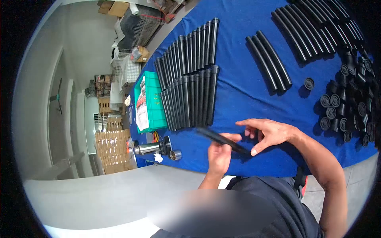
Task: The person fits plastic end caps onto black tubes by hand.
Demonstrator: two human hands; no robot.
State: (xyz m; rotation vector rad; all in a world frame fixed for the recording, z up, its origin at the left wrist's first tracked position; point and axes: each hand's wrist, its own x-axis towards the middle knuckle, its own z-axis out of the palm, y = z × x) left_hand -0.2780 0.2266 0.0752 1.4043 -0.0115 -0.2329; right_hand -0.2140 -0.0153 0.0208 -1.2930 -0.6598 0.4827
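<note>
Fingers wrapped round it, my left hand (219, 158) holds a black tube (238, 148) close over the blue cloth; the tube slants and its far end is blurred. My right hand (272, 133) is at the tube's near end, with its fingers apart and the thumb tip right beside that end. A single round black cap (309, 83) lies on the cloth beyond my right hand. Close by are three loose black tubes (270, 61), side by side. To the left, black tubes with end caps (194, 99) lie in two neat rows.
Many black rubber caps (330, 101) are heaped at the right edge, below more plain tubes (303, 33). A green crate (154, 101) stands at the left, near a steel flask (147, 148) and a metal cup (175, 154). Blue cloth (238, 95) covers the table.
</note>
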